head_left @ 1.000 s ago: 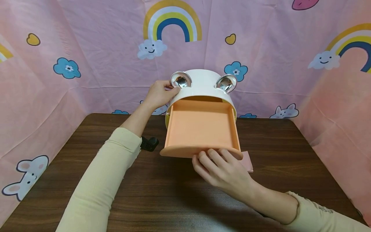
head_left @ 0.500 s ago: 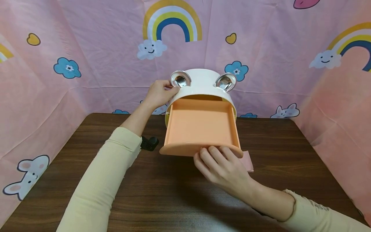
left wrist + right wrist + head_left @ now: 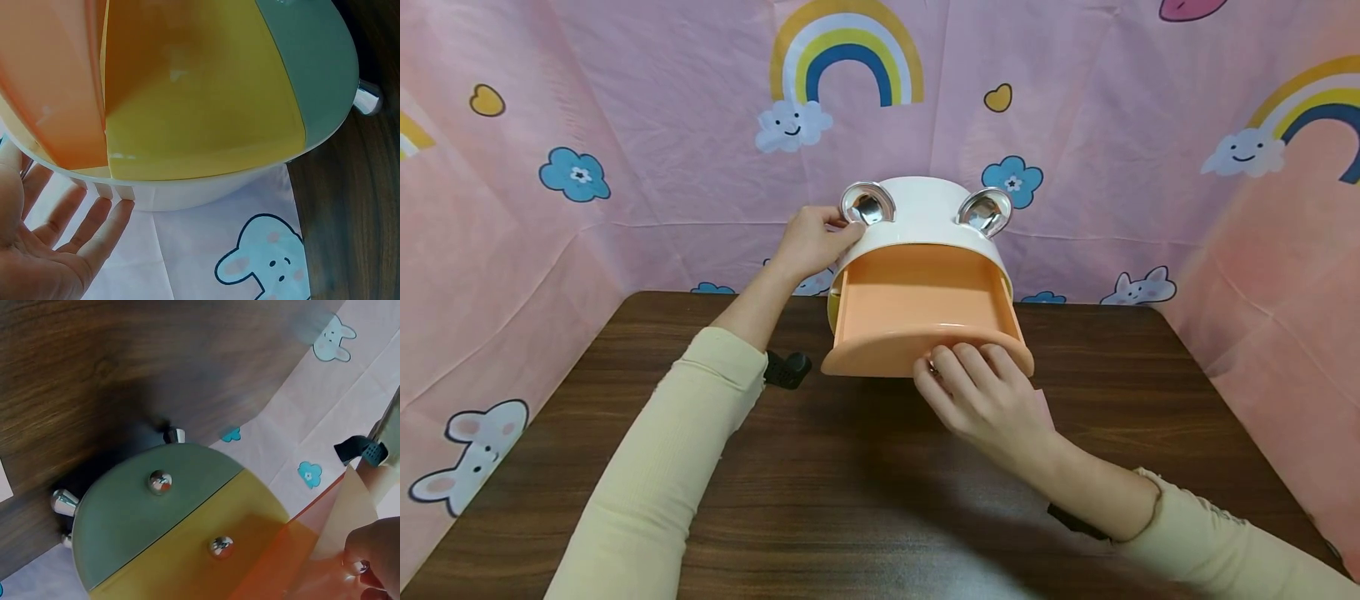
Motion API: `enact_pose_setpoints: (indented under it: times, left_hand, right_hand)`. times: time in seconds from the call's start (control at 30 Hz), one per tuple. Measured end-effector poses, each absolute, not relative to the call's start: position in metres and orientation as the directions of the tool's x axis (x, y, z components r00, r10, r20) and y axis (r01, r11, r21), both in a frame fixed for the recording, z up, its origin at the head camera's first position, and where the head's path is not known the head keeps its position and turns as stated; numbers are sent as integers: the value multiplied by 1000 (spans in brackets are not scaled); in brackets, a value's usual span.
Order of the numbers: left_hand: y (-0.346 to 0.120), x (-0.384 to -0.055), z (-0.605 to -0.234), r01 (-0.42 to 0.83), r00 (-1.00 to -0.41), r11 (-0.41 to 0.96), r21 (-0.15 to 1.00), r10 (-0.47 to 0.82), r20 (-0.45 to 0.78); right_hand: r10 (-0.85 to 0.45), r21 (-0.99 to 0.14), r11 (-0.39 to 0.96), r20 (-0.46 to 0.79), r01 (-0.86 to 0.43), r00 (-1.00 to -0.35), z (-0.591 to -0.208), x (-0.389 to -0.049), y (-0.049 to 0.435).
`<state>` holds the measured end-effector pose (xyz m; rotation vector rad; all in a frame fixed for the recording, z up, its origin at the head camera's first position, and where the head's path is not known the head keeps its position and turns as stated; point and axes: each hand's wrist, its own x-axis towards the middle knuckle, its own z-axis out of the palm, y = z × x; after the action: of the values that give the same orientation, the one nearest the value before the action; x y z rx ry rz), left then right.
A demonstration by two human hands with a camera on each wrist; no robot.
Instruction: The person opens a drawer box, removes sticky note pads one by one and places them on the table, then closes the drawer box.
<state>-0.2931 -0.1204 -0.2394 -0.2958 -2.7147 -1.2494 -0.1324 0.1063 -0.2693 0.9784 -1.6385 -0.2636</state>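
A white rounded drawer cabinet [image 3: 925, 212] with two silver ears stands near the table's back edge. Its top orange drawer [image 3: 925, 296] is pulled partway out, and the inside that shows holds nothing. My right hand [image 3: 985, 404] pinches the silver knob [image 3: 359, 567] on that drawer's front, mostly covered by the fingers. Up at the left ear [image 3: 868, 205], my left hand [image 3: 814, 243] holds the cabinet between thumb and fingers; in the left wrist view its fingertips [image 3: 125, 209] press the white side. Below, the yellow drawer [image 3: 222, 525] and green drawer [image 3: 137, 509] are closed.
Beside the cabinet's right front, pink paper [image 3: 1042, 407] lies mostly hidden by my right hand. A black wrist mount [image 3: 787, 372] shows by my left sleeve. Patterned pink cloth [image 3: 692, 125] encloses the dark wooden table [image 3: 820, 500] at the back and sides.
My right hand has moved up and away from me, sliding the orange drawer partly into the cabinet; its front now stands more upright. The left hand keeps its place at the ear.
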Motion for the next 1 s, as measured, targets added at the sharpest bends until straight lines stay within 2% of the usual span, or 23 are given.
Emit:
enact_pose_setpoints:
  times: [0.13,0.5,0.77,1.0]
  left_hand:
    - [-121,-293,-239,225,-974,635,739,113,199]
    - [-120,-292,-238,231,-972,644,729,119,203]
    - [-121,-291,-237,234,-971,646,726,124,203]
    - [-121,-291,-237,234,-971,639,732,125,202]
  right_hand:
    - [-685,616,650,728,-446,8,-268,-139,104]
    - [-645,573,704,763,-420,-42,-266,-153,102]
    - [-611,556,738,791,-381,-29,-267,-167,99]
    - [-596,516,757,796,-400,-100,-277,-181,98]
